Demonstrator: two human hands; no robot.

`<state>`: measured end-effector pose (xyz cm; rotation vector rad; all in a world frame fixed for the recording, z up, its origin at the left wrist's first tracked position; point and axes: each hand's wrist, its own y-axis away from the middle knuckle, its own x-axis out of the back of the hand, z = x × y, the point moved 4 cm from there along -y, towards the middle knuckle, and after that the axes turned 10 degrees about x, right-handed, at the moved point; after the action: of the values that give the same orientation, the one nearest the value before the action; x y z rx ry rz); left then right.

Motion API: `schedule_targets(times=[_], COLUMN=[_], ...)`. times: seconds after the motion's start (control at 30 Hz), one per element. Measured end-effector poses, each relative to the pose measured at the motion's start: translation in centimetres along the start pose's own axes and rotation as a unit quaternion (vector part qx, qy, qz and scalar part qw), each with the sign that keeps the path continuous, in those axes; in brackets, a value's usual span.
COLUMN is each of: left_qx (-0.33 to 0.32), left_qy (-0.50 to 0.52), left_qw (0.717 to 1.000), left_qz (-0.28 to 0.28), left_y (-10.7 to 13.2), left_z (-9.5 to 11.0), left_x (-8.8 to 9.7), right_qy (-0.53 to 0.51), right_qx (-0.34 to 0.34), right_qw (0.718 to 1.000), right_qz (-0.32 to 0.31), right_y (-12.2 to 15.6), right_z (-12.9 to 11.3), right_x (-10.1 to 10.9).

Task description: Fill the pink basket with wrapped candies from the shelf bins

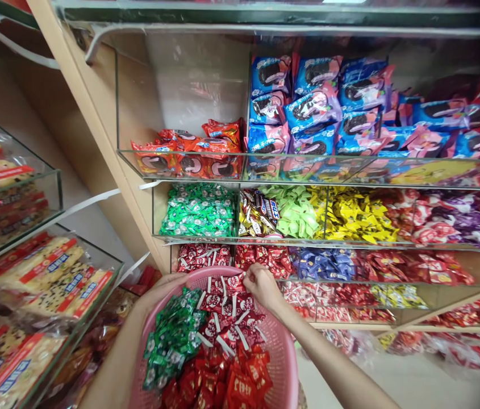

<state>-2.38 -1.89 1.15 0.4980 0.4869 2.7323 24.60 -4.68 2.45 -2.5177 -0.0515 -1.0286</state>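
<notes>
Pressed close to the candy shelves (pixel 197 74), we bring both hands to a pink basket (pixel 283 352), which stands just in front of the lower rows. Our left hand (pixel 167 287) lies against its far left rim; the fingers are mostly hidden, and we cannot tell how firmly they close. Our right hand (pixel 262 286) is at the far rim, fingers bent together in a narrow pinch at the edge of the red-and-white packets (pixel 226 312), though we cannot tell whether one is held. Those packets fill the far part of the basket, beside green candies (pixel 175 335) on the left and glossy red candies (pixel 218 378) nearest us. Beyond the rim, we face glass-fronted bins of bright green sweets (pixel 199 211), pale green sweets (pixel 297 211), yellow sweets (pixel 359 218) and, a row lower, blue sweets (pixel 325 264). Blue cookie packs (pixel 312 111) are stacked above, beside orange-red packs (pixel 197 149); wrapped pastries (pixel 52 270) line the shelves at our left.
</notes>
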Motion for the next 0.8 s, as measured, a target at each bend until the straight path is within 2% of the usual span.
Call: schedule_targets(times=[0.17,0.6,0.7,0.8], left_qx=[-0.006,0.011,0.013,0.012], left_qy=[0.003,0.018,0.019,0.020], left_qw=[1.000,1.000,1.000,1.000], left_qz=[-0.002,0.004,-0.002,-0.009], left_y=[0.0,0.0,0.1,0.2], left_z=[0.0,0.0,0.1,0.4], left_x=[-0.1,0.0,-0.1,-0.2], right_qy=[0.105,0.114,0.125,0.129], right_qx=[-0.006,-0.052,-0.039,0.017], right_qw=[0.994,0.992,0.991,0.991], right_qz=[-0.003,-0.025,-0.007,0.000], right_y=[0.3,0.2,-0.1,-1.0], right_z=[0.1,1.0,0.3,-1.7], right_x=[0.3,0.0,0.5,0.5])
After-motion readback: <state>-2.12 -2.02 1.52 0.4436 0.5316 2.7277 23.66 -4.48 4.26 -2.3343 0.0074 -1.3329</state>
